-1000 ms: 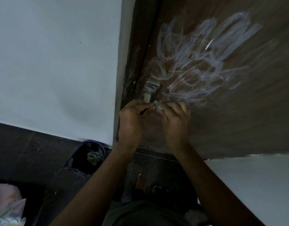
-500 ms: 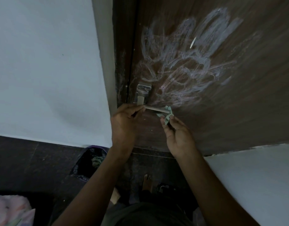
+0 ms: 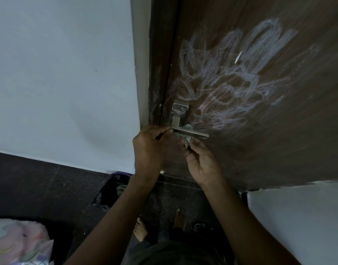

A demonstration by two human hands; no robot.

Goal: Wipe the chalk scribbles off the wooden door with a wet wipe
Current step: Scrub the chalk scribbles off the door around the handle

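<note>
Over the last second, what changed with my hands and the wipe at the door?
The hands drew apart, uncovering the door handle. The right hand dropped below it, pinching the wet wipe; the left hand now touches its left end. The chalk scribbles look unwiped.

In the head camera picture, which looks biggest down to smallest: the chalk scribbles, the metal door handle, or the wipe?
1. chalk scribbles, by far.
2. metal door handle.
3. wipe, partly hidden by the right hand, so its full size is unsure.

Pale chalk (image 3: 233, 79) loops cover the door (image 3: 278, 146) above the metal handle (image 3: 191, 133). The left hand (image 3: 148, 148) pinches the handle's near end. The right hand (image 3: 201, 162) pinches a crumpled wipe (image 3: 187, 141) just under the lever, touching it.
</note>
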